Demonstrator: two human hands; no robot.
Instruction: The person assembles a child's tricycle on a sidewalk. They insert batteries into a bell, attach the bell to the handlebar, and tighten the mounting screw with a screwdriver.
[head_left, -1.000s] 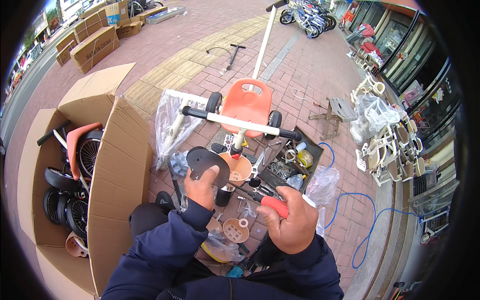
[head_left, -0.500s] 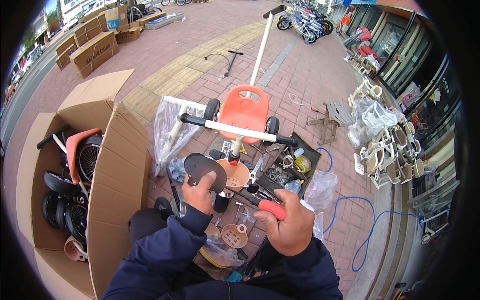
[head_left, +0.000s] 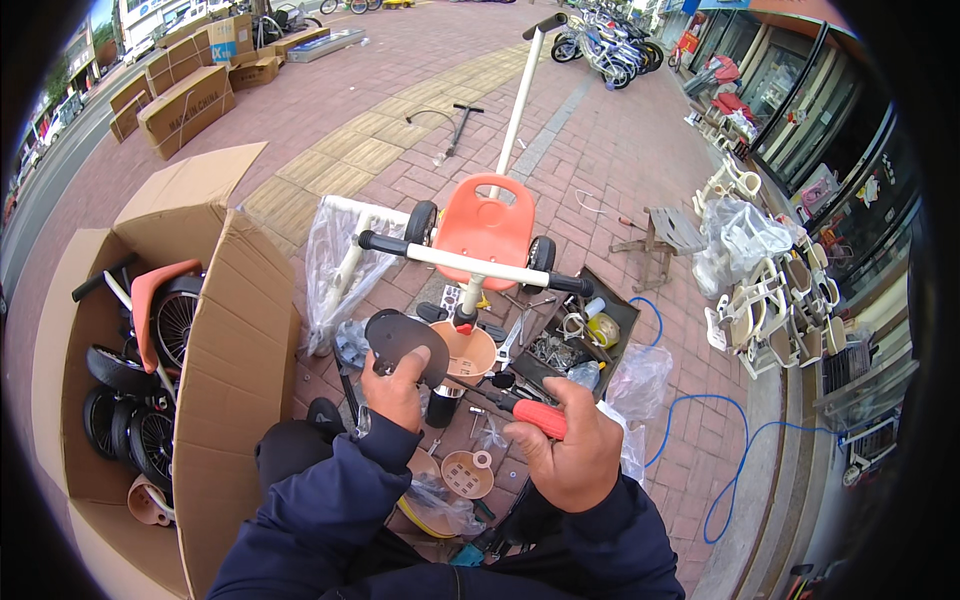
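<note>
In my left hand (head_left: pixel 397 385) is a dark plate with rounded ends (head_left: pixel 398 343), pinched by its near edge; its exact kind I cannot make out. My right hand (head_left: pixel 574 450) is closed round a screwdriver with a red handle (head_left: pixel 540 417). The dark shaft points left toward the plate's edge; whether it touches is unclear. Just beyond my hands stands a small tricycle with an orange seat (head_left: pixel 484 218), a white handlebar (head_left: pixel 470 264) with black grips and a peach-coloured basket (head_left: pixel 470 352) at its front.
An open cardboard box (head_left: pixel 240 390) with wheels and frames stands at my left. A metal toolbox (head_left: pixel 622 330) with loose hardware lies right of the tricycle. Peach plastic parts (head_left: pixel 467 474) lie below my hands. A blue hose (head_left: pixel 745 450), white frames (head_left: pixel 780 310) and steps are at the right.
My hands keep their grips; the plate and screwdriver have shifted only slightly. The whole view has moved a little.
</note>
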